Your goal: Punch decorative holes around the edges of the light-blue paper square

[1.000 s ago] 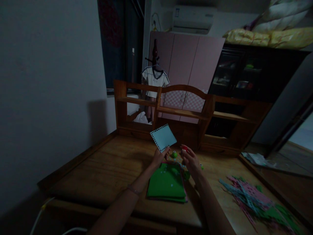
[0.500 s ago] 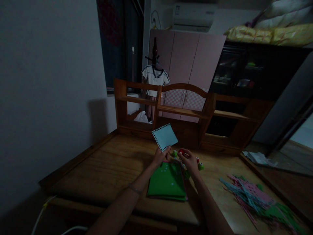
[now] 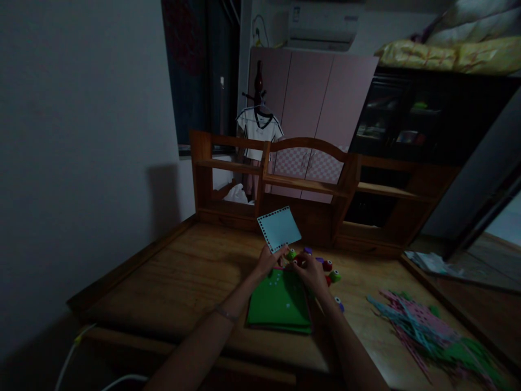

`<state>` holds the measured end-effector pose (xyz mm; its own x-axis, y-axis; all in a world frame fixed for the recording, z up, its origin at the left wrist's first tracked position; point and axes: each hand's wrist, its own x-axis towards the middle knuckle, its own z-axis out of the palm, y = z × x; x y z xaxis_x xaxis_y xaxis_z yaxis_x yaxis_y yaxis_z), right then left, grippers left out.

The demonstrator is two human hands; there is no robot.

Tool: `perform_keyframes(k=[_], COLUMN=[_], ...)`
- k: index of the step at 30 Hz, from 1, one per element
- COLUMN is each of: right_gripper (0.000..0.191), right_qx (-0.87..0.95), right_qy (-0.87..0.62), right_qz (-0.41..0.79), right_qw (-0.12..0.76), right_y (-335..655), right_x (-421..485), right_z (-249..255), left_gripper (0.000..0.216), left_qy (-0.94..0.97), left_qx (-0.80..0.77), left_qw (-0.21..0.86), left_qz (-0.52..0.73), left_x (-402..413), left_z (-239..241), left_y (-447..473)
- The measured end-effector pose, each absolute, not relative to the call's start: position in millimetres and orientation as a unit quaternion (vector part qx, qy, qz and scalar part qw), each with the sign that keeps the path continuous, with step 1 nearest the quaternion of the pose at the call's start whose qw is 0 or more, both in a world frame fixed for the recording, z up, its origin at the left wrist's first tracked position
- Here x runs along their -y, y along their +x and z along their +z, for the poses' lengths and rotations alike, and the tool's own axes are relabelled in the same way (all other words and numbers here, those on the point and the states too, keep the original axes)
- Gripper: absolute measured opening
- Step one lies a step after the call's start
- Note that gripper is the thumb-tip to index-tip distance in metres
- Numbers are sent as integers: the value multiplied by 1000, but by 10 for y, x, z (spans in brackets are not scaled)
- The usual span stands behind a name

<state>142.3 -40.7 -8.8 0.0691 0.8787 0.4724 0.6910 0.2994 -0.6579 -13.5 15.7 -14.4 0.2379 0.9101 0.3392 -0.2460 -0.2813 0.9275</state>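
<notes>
My left hand (image 3: pixel 272 259) is closed on the lower corner of a pale blue paper sheet (image 3: pixel 280 229), which has rows of holes along two edges and tilts up over the table. My right hand (image 3: pixel 310 271) is closed too, its thumb and fingers around a small red piece (image 3: pixel 298 260) with a white round spot, partly hidden by the fingers. Below both hands lies a stack of green sheets (image 3: pixel 279 304), with small pale bits on top. Around my right hand sit several small pieces: a green one (image 3: pixel 334 276), a red one (image 3: pixel 327 265) and a purple one (image 3: pixel 339 305).
A heap of pink, blue and green strips and sheets (image 3: pixel 437 331) lies on the right of the wooden table (image 3: pixel 175 271). A wooden shelf unit (image 3: pixel 305 183) spans the table's back edge. A wall (image 3: pixel 89 136) stands on the left. The room is dim.
The blue sheet and my left hand have shifted slightly right. My right hand has moved slightly down and left with the red piece, and purple pieces now show behind it and beside its wrist.
</notes>
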Motion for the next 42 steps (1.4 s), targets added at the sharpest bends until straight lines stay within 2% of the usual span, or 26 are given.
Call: perform_keyframes(k=[23,42], right_gripper=[22,30], right_qx=[680,693], right_qy=[-608,-623], right_qz=[90,99], right_qw=[401,348], right_y=[1464,1482], right_x=[402,404], right_z=[-105,-86], left_gripper=[37,37], left_qy=[605,610], left_qx=[-272,-270], left_qw=[531,534], left_qz=[527,519], left_x=[-158,-148], left_z=[-170,-157], left_y=[-140,-144])
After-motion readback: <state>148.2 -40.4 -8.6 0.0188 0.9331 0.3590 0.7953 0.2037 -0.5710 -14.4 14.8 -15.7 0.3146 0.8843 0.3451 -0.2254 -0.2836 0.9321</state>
